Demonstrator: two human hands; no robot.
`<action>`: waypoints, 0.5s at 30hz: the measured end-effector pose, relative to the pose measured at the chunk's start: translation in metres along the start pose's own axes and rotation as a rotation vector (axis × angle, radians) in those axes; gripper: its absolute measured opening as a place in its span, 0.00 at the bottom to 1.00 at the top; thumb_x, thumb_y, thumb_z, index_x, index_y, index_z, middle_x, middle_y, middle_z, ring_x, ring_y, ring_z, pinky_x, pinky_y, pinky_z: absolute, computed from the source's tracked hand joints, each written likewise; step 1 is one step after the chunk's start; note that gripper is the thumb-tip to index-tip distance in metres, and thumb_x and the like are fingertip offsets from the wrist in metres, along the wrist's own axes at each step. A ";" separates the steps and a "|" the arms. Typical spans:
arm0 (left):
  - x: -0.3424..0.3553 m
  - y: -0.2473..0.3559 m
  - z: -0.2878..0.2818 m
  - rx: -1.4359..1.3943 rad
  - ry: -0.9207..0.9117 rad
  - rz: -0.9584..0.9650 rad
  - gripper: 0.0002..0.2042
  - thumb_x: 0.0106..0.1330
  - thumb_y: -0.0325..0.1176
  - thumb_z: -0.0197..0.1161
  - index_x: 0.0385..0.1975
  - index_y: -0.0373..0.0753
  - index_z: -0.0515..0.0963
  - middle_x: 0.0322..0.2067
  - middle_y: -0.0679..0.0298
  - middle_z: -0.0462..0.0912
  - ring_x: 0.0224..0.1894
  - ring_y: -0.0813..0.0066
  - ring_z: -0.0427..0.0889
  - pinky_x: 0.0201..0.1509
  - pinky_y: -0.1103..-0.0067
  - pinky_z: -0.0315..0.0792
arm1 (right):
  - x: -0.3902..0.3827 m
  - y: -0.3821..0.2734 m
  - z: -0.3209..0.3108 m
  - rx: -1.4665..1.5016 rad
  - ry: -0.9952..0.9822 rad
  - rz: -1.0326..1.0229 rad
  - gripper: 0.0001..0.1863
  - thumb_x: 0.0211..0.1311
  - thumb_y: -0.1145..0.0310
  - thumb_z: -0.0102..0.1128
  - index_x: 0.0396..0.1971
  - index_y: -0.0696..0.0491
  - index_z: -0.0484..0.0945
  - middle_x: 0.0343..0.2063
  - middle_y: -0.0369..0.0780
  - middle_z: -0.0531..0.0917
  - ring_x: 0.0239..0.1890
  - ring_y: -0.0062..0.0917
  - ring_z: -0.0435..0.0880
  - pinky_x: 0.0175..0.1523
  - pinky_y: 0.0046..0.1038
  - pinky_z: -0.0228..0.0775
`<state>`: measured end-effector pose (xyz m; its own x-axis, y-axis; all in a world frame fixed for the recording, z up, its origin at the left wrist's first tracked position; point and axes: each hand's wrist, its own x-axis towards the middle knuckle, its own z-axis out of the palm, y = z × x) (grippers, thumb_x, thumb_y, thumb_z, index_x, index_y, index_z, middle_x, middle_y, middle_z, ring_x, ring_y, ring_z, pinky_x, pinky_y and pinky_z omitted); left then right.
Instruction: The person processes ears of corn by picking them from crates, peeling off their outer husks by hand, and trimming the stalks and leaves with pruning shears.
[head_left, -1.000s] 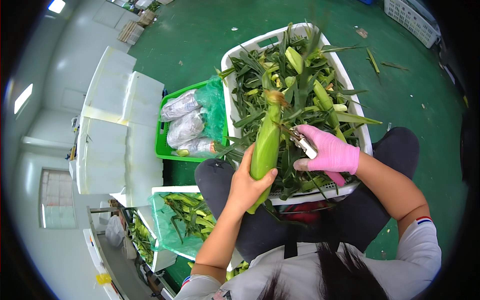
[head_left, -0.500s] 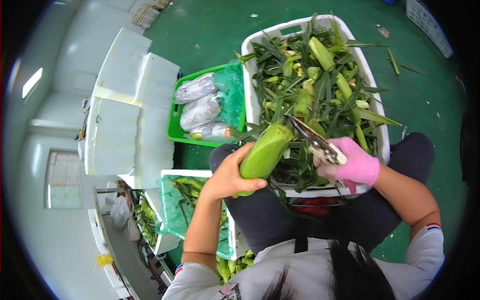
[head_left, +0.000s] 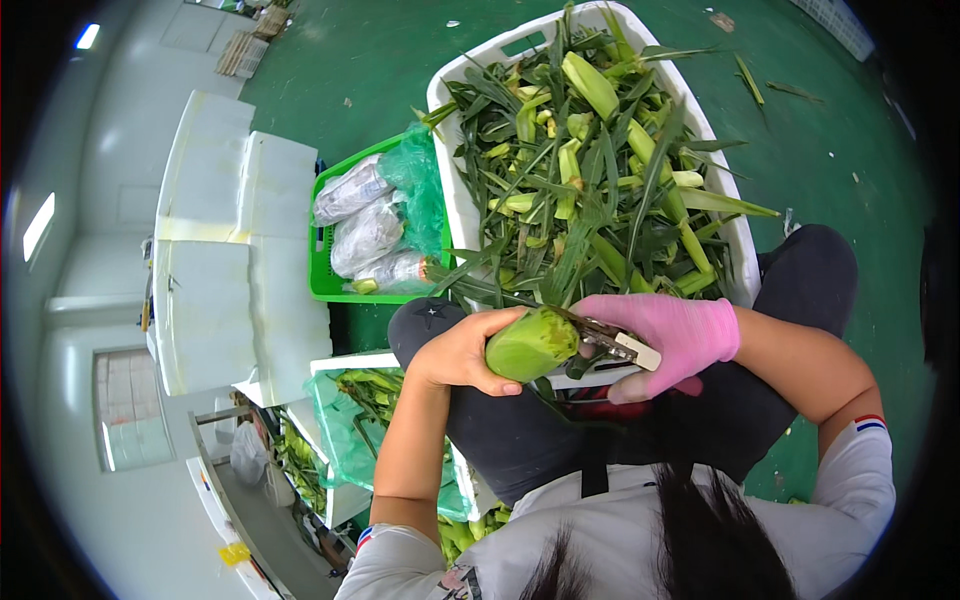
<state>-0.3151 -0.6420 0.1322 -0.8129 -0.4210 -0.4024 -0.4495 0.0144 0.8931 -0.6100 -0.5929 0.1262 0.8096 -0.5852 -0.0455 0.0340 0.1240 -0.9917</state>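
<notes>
My bare left hand (head_left: pixel 462 352) is wrapped round a green ear of corn (head_left: pixel 528 350) in its husk, held over my lap with one end turned to the right. In a pink glove, my right hand (head_left: pixel 672 338) grips pruning shears (head_left: pixel 622 345) with pale handles. Their blades reach the right end of the ear; exactly how they sit on it is partly hidden. Just beyond both hands stands a white plastic crate (head_left: pixel 458 205) heaped with cut husks and leaves (head_left: pixel 590 190).
Left of the crate, a green basket (head_left: pixel 325 285) holds several wrapped bundles (head_left: pixel 368 235). White foam boxes (head_left: pixel 205 300) are stacked farther left. Near my left elbow, a box lined with green netting (head_left: pixel 345 425) contains more corn. Leaf scraps (head_left: pixel 748 80) lie on the green floor at the right.
The ear has come lower and turned its end toward the right. The shears have moved from above my right hand's front to the ear's end. My view has shifted a little.
</notes>
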 end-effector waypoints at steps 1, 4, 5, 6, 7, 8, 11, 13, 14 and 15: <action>0.002 -0.004 0.004 -0.001 -0.009 0.001 0.40 0.39 0.40 0.77 0.55 0.31 0.69 0.47 0.57 0.78 0.50 0.66 0.77 0.57 0.74 0.67 | -0.001 0.002 0.001 0.004 0.008 0.003 0.30 0.47 0.64 0.70 0.48 0.58 0.67 0.32 0.39 0.77 0.33 0.24 0.78 0.41 0.25 0.72; 0.006 -0.010 0.018 -0.208 0.125 0.021 0.34 0.36 0.39 0.79 0.47 0.34 0.75 0.45 0.60 0.79 0.47 0.73 0.77 0.54 0.75 0.70 | -0.001 0.006 0.006 0.117 0.237 0.085 0.17 0.50 0.67 0.67 0.38 0.56 0.72 0.26 0.36 0.78 0.28 0.20 0.79 0.35 0.23 0.73; 0.012 -0.004 0.026 -0.178 0.280 0.066 0.33 0.38 0.36 0.79 0.47 0.35 0.74 0.45 0.60 0.78 0.47 0.72 0.77 0.54 0.74 0.70 | -0.002 -0.004 0.004 0.417 0.340 0.218 0.13 0.51 0.68 0.66 0.35 0.55 0.73 0.24 0.35 0.77 0.24 0.19 0.78 0.31 0.22 0.73; 0.015 0.003 0.031 -0.147 0.436 0.111 0.31 0.40 0.34 0.78 0.48 0.35 0.74 0.45 0.60 0.78 0.47 0.72 0.77 0.55 0.73 0.70 | 0.000 -0.005 0.002 0.498 0.465 0.114 0.12 0.53 0.69 0.63 0.35 0.56 0.73 0.23 0.36 0.77 0.23 0.20 0.78 0.30 0.22 0.73; 0.017 0.013 0.031 0.039 0.484 0.117 0.33 0.38 0.26 0.73 0.51 0.38 0.72 0.50 0.59 0.75 0.53 0.62 0.74 0.60 0.72 0.65 | -0.001 -0.005 -0.003 0.604 0.457 0.111 0.12 0.54 0.69 0.62 0.36 0.57 0.72 0.23 0.37 0.77 0.23 0.21 0.78 0.30 0.22 0.73; 0.020 0.016 0.033 0.035 0.486 0.118 0.33 0.38 0.26 0.73 0.51 0.38 0.72 0.50 0.59 0.75 0.53 0.62 0.74 0.60 0.72 0.65 | -0.002 -0.006 -0.006 0.710 0.449 0.107 0.12 0.54 0.69 0.61 0.36 0.58 0.72 0.23 0.37 0.77 0.23 0.21 0.78 0.29 0.22 0.74; 0.030 0.020 0.043 0.515 0.866 0.264 0.33 0.34 0.23 0.70 0.49 0.43 0.73 0.46 0.58 0.74 0.50 0.56 0.72 0.58 0.67 0.62 | -0.004 -0.019 0.009 0.706 0.455 0.136 0.15 0.57 0.68 0.58 0.42 0.59 0.71 0.27 0.40 0.79 0.28 0.23 0.80 0.35 0.26 0.76; 0.037 0.020 0.047 0.561 0.929 0.269 0.33 0.35 0.23 0.70 0.50 0.44 0.73 0.46 0.59 0.74 0.50 0.57 0.72 0.58 0.67 0.61 | -0.004 -0.021 0.013 0.755 0.451 0.127 0.16 0.59 0.68 0.57 0.44 0.59 0.71 0.30 0.42 0.79 0.31 0.24 0.81 0.38 0.26 0.76; 0.039 0.021 0.048 0.611 0.992 0.275 0.33 0.36 0.22 0.70 0.50 0.44 0.73 0.45 0.59 0.74 0.50 0.57 0.72 0.58 0.67 0.60 | -0.004 -0.017 0.013 0.757 0.454 0.130 0.16 0.59 0.68 0.57 0.44 0.59 0.71 0.30 0.42 0.79 0.31 0.24 0.81 0.38 0.26 0.76; 0.042 0.023 0.049 0.680 0.999 0.267 0.30 0.39 0.21 0.70 0.49 0.41 0.72 0.46 0.56 0.72 0.50 0.57 0.73 0.55 0.70 0.67 | -0.003 -0.010 0.013 0.854 0.488 0.080 0.18 0.57 0.69 0.58 0.46 0.58 0.70 0.34 0.42 0.78 0.32 0.26 0.81 0.38 0.29 0.77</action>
<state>-0.3774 -0.6146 0.1262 -0.4039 -0.8356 0.3724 -0.6567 0.5482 0.5179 -0.6052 -0.5817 0.1376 0.5041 -0.7923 -0.3436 0.5568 0.6023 -0.5720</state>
